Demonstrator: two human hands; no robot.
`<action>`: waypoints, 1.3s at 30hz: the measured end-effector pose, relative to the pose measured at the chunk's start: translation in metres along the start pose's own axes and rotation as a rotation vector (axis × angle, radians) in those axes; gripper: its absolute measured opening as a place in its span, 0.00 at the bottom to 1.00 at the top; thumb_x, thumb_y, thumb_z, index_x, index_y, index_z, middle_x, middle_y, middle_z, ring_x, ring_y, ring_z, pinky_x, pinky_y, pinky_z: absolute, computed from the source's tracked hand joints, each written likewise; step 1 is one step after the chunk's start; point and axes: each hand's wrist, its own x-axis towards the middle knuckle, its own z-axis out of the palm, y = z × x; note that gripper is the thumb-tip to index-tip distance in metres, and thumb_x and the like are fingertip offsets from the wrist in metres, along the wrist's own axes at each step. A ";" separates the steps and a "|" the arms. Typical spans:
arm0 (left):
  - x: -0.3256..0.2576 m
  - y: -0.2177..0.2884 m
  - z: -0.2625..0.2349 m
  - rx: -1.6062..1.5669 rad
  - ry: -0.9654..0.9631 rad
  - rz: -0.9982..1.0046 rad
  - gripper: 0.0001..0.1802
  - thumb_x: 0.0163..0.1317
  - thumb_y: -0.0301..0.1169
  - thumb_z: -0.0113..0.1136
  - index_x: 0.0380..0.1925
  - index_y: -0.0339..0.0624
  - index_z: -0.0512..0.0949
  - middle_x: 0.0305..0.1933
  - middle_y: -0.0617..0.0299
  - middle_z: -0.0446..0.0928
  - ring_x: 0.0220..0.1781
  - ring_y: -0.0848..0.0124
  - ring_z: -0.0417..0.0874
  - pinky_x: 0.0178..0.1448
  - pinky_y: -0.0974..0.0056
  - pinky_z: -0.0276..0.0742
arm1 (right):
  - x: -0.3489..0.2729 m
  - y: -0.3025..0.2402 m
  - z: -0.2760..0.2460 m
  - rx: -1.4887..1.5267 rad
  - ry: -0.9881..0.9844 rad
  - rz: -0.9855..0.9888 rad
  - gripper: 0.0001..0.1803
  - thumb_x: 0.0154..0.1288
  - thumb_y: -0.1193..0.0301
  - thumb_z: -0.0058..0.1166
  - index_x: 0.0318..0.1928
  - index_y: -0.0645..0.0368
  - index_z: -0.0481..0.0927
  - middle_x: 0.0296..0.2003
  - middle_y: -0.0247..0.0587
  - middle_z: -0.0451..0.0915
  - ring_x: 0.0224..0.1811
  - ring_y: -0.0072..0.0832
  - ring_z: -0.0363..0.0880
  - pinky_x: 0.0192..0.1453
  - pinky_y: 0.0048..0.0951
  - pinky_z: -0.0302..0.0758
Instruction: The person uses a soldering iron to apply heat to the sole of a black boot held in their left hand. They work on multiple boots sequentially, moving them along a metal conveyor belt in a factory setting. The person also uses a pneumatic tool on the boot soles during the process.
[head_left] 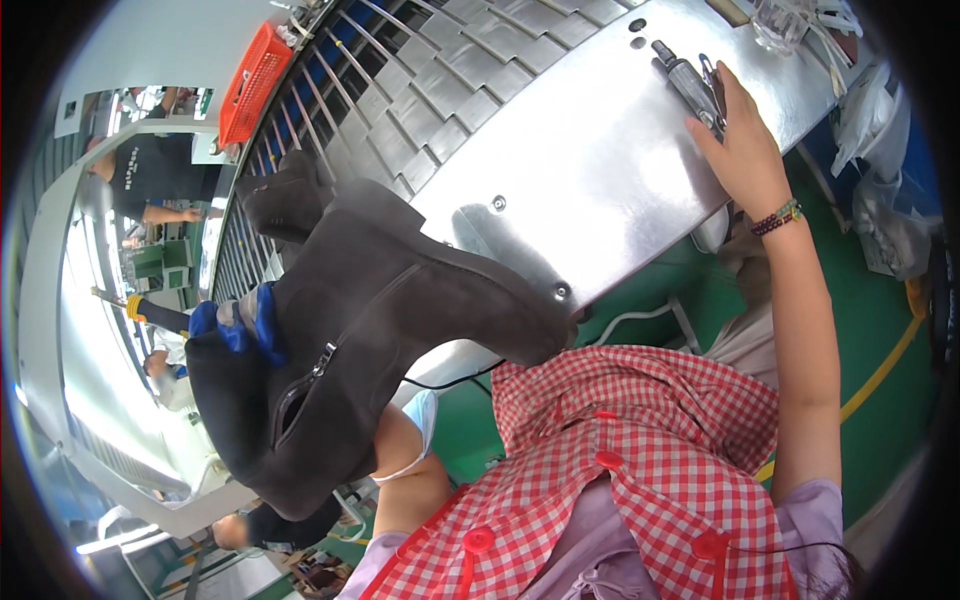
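my left hand (238, 325), its fingers covered in blue and grey, is clasped round the dark boot (355, 275), held up before my checked apron (630, 400), its zip (325, 358) partly undone; my right hand (748, 150) is at the grey tool (690, 88) on the metal table (590, 170), though i cannot tell whether it grips it; i judge this to be the step of handling a tool between work on the boot, so the next move calls for sure fingers there and a steady boot here
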 end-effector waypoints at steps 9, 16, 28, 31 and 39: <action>0.001 0.007 -0.002 -0.007 0.034 -0.041 0.29 0.65 0.32 0.60 0.64 0.36 0.66 0.59 0.53 0.74 0.55 0.59 0.78 0.57 0.57 0.75 | -0.011 -0.029 -0.031 -0.021 0.199 -0.325 0.31 0.63 0.74 0.57 0.66 0.66 0.66 0.63 0.55 0.72 0.65 0.53 0.69 0.69 0.46 0.65; 0.027 0.000 0.017 -0.005 -0.107 -0.124 0.29 0.64 0.32 0.61 0.65 0.36 0.66 0.59 0.53 0.74 0.55 0.59 0.78 0.57 0.57 0.75 | 0.035 -0.172 -0.074 0.424 0.148 -0.822 0.28 0.52 0.83 0.54 0.56 0.51 0.82 0.47 0.47 0.82 0.41 0.41 0.82 0.49 0.40 0.77; 0.085 -0.004 0.053 0.650 -0.385 -0.049 0.30 0.64 0.31 0.61 0.65 0.36 0.66 0.60 0.53 0.74 0.56 0.59 0.78 0.57 0.57 0.75 | 0.052 -0.243 -0.103 0.460 0.090 -0.982 0.32 0.54 0.85 0.52 0.61 0.52 0.75 0.47 0.39 0.84 0.41 0.37 0.84 0.44 0.36 0.76; 0.086 -0.020 0.046 0.530 -0.297 -0.159 0.30 0.64 0.31 0.61 0.65 0.36 0.66 0.60 0.53 0.74 0.56 0.59 0.78 0.57 0.56 0.75 | 0.039 -0.236 -0.106 0.447 0.087 -0.971 0.30 0.55 0.85 0.53 0.60 0.53 0.76 0.48 0.40 0.85 0.39 0.37 0.83 0.46 0.35 0.76; 0.059 -0.109 -0.099 0.025 0.599 -0.052 0.20 0.76 0.36 0.49 0.61 0.37 0.70 0.46 0.58 0.78 0.42 0.75 0.79 0.44 0.69 0.76 | 0.001 -0.261 -0.142 0.524 0.150 -1.132 0.24 0.56 0.79 0.58 0.56 0.54 0.79 0.45 0.42 0.85 0.33 0.35 0.84 0.43 0.35 0.80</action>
